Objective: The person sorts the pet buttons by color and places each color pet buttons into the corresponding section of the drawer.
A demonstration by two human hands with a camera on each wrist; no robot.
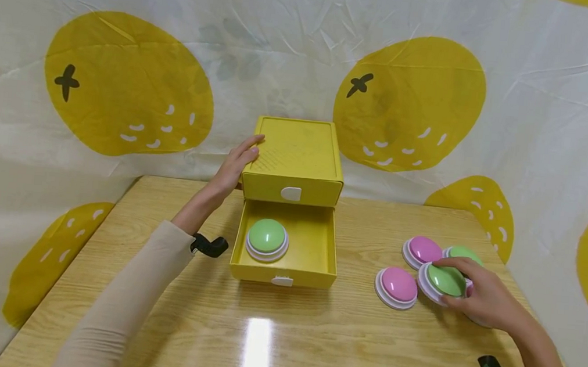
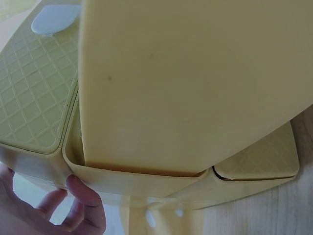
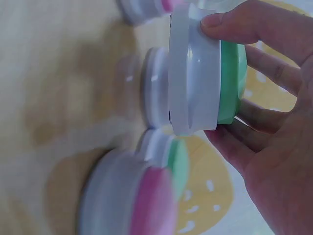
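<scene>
My left hand [image 1: 231,168] rests against the left side of a small yellow drawer cabinet [image 1: 297,149], its fingertips at the top edge. The cabinet's lower drawer [image 1: 315,241] is pulled out, with a green push button [image 1: 266,236] with a white base lying in its left part. The upper drawer [image 1: 319,193] is closed. On the right, my right hand [image 1: 486,293] grips another green push button [image 3: 208,73] by its white rim, raised off the table and tilted. Behind and beside it lie pink buttons [image 1: 399,285] and a green button [image 1: 463,254], partly hidden by the hand.
The wooden table [image 1: 198,321] runs back to a white cloth [image 1: 283,66] printed with yellow fruit. A second pink button [image 1: 424,250] lies farther back. Each wrist wears a black strap mount [image 1: 210,245].
</scene>
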